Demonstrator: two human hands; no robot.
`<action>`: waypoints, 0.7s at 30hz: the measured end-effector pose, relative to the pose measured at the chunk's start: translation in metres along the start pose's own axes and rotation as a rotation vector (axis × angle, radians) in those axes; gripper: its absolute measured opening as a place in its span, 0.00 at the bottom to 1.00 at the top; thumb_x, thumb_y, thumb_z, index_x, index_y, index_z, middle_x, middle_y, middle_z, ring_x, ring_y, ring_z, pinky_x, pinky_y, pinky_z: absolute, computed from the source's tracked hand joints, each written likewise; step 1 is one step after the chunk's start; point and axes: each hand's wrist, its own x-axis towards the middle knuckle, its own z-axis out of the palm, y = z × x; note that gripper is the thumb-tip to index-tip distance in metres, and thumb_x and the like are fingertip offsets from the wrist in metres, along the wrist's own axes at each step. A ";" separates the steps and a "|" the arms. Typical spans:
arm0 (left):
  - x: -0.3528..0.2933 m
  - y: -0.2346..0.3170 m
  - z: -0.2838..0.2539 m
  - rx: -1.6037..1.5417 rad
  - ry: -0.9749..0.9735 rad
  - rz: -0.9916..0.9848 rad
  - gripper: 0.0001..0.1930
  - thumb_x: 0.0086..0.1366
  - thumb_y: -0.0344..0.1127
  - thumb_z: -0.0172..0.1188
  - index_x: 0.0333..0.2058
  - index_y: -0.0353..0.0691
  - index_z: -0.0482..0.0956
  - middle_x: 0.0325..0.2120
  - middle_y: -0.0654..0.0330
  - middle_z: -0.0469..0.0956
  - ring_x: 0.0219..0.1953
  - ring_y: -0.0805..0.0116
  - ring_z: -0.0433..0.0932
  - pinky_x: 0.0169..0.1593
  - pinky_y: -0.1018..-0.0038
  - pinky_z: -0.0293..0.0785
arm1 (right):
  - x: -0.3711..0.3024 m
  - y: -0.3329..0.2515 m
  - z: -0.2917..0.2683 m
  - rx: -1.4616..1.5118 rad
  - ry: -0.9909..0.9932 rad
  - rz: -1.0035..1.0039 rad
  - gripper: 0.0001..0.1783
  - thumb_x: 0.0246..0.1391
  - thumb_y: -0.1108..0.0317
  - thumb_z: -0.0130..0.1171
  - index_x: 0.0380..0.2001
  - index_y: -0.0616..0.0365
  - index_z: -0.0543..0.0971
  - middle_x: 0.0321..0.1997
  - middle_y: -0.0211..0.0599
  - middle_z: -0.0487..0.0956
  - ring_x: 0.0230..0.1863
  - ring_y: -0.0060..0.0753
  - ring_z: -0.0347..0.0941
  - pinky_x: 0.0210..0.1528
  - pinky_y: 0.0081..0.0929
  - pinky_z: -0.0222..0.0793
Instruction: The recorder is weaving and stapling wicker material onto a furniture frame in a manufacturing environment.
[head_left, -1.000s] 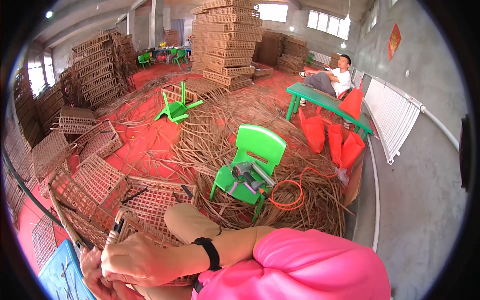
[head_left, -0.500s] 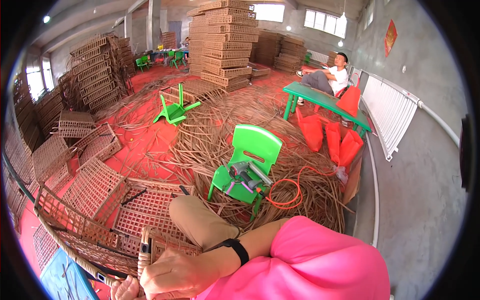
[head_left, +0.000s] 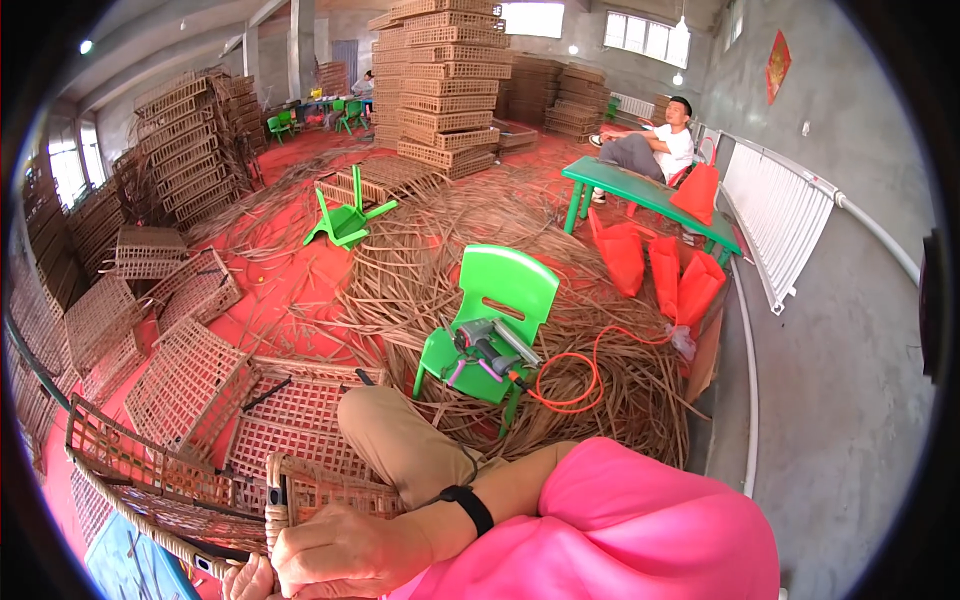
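A brown woven basket (head_left: 160, 495) with a wrapped rim lies across my lower left. Black frame pieces show along it. My right hand (head_left: 335, 550), with a black band at the wrist, is closed against the upright wrapped edge (head_left: 276, 510) of the basket. Its fingertips are turned away, so what they pinch is hidden. Just left of it, my left hand (head_left: 250, 580) has its fingers curled at the basket's rim. Only part of that hand shows at the bottom. A blue plastic surface (head_left: 135, 560) with thin strips on it is beneath the basket.
A green chair (head_left: 510, 285) ahead holds a grey air nail gun (head_left: 495, 345) with an orange hose (head_left: 598, 375). Loose brown strips (head_left: 420, 270) cover the red floor. Several woven baskets (head_left: 185, 385) lie left; tall stacks (head_left: 450, 90) stand behind. A person (head_left: 655, 150) sits by a green table (head_left: 640, 195).
My right hand has shifted slightly left and down, and the basket's wrapped edge has tilted left with it. The view has moved a little; the seated person's arms have changed position.
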 end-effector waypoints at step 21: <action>-0.012 -0.026 0.007 -0.137 0.108 0.045 0.19 0.61 0.46 0.64 0.39 0.39 0.69 0.42 0.49 0.78 0.45 0.49 0.77 0.53 0.50 0.69 | -0.008 -0.004 -0.008 -0.245 -0.068 -0.059 0.08 0.53 0.70 0.64 0.37 0.55 0.78 0.36 0.37 0.74 0.38 0.38 0.76 0.34 0.29 0.74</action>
